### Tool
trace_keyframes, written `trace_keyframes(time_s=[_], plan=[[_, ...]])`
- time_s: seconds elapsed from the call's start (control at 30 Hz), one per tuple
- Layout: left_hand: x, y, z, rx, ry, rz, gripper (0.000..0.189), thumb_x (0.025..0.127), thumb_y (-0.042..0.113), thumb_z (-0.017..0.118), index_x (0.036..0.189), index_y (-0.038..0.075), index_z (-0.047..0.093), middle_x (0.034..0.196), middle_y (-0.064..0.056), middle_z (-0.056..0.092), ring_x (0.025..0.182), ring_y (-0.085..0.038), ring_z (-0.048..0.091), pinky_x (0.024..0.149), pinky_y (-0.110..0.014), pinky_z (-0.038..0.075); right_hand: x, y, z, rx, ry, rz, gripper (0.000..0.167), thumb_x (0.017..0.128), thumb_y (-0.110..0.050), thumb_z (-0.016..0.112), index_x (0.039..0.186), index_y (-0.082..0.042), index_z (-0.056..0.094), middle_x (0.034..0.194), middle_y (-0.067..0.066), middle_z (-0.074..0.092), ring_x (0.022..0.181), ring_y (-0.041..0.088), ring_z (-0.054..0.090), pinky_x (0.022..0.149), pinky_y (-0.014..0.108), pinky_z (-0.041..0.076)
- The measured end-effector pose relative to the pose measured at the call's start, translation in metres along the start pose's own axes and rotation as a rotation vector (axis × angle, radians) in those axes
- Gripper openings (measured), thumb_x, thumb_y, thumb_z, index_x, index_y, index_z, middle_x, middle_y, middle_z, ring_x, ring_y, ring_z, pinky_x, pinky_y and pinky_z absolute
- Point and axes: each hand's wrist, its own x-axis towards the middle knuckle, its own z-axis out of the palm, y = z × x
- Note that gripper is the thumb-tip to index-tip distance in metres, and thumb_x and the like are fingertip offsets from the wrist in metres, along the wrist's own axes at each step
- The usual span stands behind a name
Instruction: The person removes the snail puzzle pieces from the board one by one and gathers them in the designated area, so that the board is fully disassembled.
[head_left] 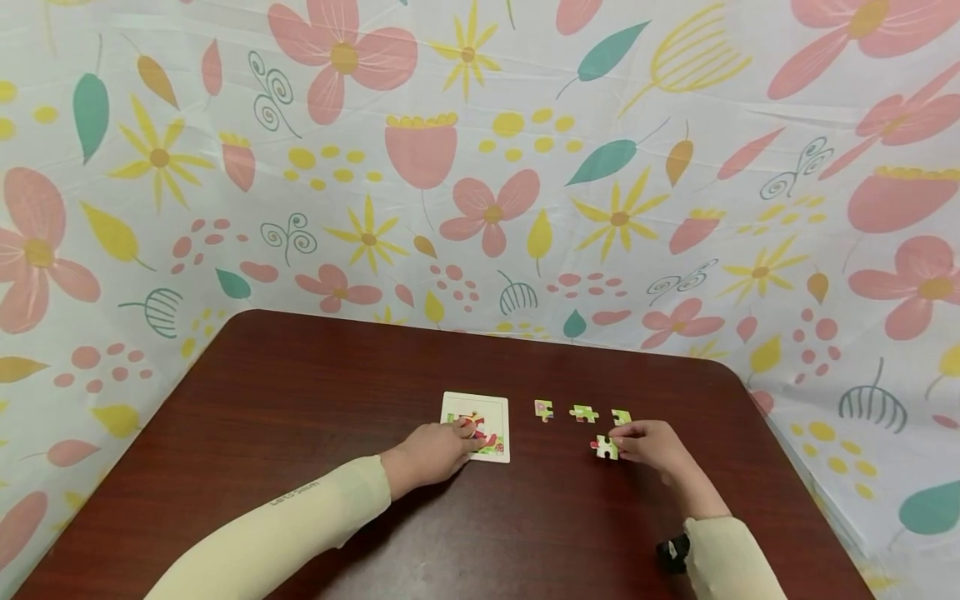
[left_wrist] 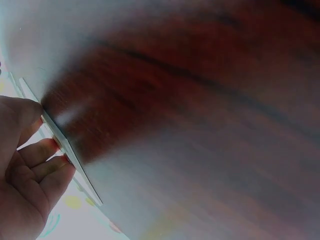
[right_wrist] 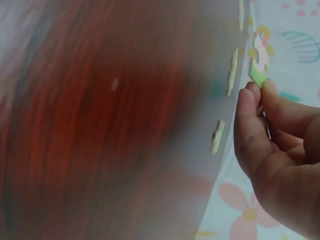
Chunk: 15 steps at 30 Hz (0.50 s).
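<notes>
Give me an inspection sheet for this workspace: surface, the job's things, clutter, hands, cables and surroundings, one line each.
Surface: dark red-brown table with wood grain and a glossy sheen.
Job's things: puzzle board, partly covered by a hand; three loose pieces in a row; a fourth, the held piece, nearer the person.
Clutter: nothing seen.
Hands: left hand rests on the board; right hand pinches the fourth piece; black device at the right wrist.
Cables: nothing seen.
Surroundings: white backdrop printed with flowers and leaves.
</notes>
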Motion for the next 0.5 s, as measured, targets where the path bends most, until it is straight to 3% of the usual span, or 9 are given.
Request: trace_keyframes(time_s=[0.13, 0.27, 0.5], plan=[[0.001, 0.001, 0.0, 0.005, -0.016, -0.012, 0.035, 0.102, 0.026, 0.062, 0.136, 0.024, 0.068, 0.138, -0.002, 0.07, 0.13, -0.018, 0.065, 0.084, -0.033, 0.063, 0.0, 0.007, -0.008, -0.024, 0.002, -0.007, 0.025, 0.1, -0.004, 0.062, 0.115, 0.016, 0.067, 0.105, 0.018, 0.072, 0.084, 0.008, 0.069, 0.079, 0.031, 0.064], [0.002, 0.002, 0.0, 0.01, -0.03, -0.025, 0.034, 0.102, 0.026, 0.061, 0.136, 0.024, 0.068, 0.138, -0.001, 0.069, 0.131, -0.017, 0.065, 0.082, -0.033, 0.063, -0.001, 0.009, -0.012, -0.042, 0.022, 0.042, 0.029, 0.101, -0.003, 0.059, 0.121, 0.018, 0.063, 0.11, 0.021, 0.071, 0.087, 0.008, 0.069, 0.081, 0.032, 0.063], [0.002, 0.002, -0.001, -0.004, -0.031, -0.024, 0.033, 0.102, 0.025, 0.061, 0.135, 0.024, 0.069, 0.138, -0.003, 0.07, 0.13, -0.019, 0.065, 0.085, -0.034, 0.063, 0.002, 0.019, -0.021, -0.017, 0.047, 0.087, 0.029, 0.102, 0.001, 0.057, 0.124, 0.02, 0.061, 0.108, 0.016, 0.073, 0.083, 0.005, 0.067, 0.077, 0.028, 0.062]])
